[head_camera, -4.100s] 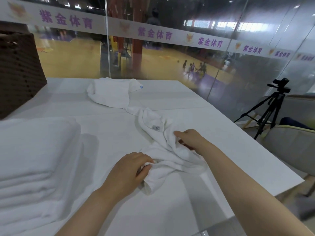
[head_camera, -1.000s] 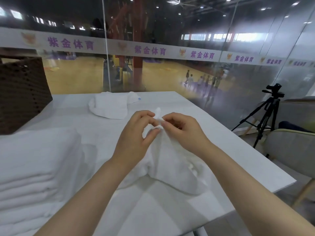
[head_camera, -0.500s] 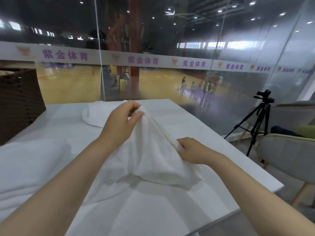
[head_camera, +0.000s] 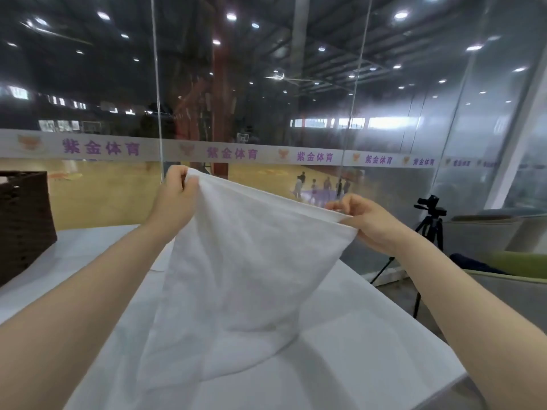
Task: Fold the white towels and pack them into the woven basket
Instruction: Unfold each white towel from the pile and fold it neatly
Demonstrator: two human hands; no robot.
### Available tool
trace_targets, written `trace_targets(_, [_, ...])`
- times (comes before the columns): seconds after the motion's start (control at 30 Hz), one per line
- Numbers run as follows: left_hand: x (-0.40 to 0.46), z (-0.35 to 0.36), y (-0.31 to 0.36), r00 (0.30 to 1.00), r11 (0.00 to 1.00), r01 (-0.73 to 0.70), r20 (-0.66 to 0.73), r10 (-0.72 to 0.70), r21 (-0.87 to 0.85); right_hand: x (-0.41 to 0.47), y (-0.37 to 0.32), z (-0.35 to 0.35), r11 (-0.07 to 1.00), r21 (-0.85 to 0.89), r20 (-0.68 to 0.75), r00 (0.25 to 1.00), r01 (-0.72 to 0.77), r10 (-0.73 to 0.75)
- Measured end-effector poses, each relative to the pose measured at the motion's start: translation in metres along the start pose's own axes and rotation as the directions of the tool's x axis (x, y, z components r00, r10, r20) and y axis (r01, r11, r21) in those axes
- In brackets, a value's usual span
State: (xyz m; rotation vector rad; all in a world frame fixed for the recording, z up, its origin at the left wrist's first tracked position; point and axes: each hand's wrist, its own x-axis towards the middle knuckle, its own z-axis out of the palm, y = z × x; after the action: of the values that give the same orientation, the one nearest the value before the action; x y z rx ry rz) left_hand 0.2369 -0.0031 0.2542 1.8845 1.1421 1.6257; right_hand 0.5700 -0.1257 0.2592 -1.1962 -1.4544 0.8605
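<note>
- We hold one white towel (head_camera: 236, 276) up in the air in front of us, its top edge stretched between our two hands, and its lower part hangs down onto the white table (head_camera: 370, 335).
- Our left hand (head_camera: 174, 199) pinches the top left corner of the towel with curled fingers; our right hand (head_camera: 367, 220) pinches the top right corner in the same way.
- We judge that this towel is only opened and spread, so no fold is made in it yet.
- The woven basket (head_camera: 23, 220) stands at the far left edge of the table, well apart from the towel; we cannot see what is inside it.
- What is left, as we judge it: to lay this towel flat, fold it, and put it in the basket. Other towels are not visible now, so we cannot tell how many remain.
</note>
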Motion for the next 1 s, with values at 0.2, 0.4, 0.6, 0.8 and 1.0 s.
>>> trace_targets(0.2, [0.029,0.001,0.021,0.99,0.986,0.113,-0.069,-0.123,-0.125,0.022,-0.063,-0.007,0.677,-0.735,0.006,0.999,0.032,-0.04])
trace_targets(0.4, [0.035,-0.007,0.024,0.992,0.998,0.039,-0.12,-0.044,-0.041,0.015,-0.064,-0.012,0.382,-0.92,0.148,0.981,0.089,0.128])
trace_targets(0.6, [0.026,-0.018,0.014,0.983,1.0,-0.024,-0.183,0.022,-0.011,0.011,-0.057,-0.009,0.629,-0.774,0.163,0.984,0.08,0.074])
trace_targets(0.8, [0.025,-0.019,0.013,0.966,0.991,0.04,-0.249,-0.071,-0.127,0.022,-0.068,0.005,0.779,-0.617,0.037,0.993,0.113,-0.115])
trace_targets(1.0, [0.022,-0.024,0.01,0.974,0.998,0.051,-0.217,-0.059,-0.041,0.026,-0.072,0.003,0.715,-0.691,0.0,0.989,0.106,-0.146])
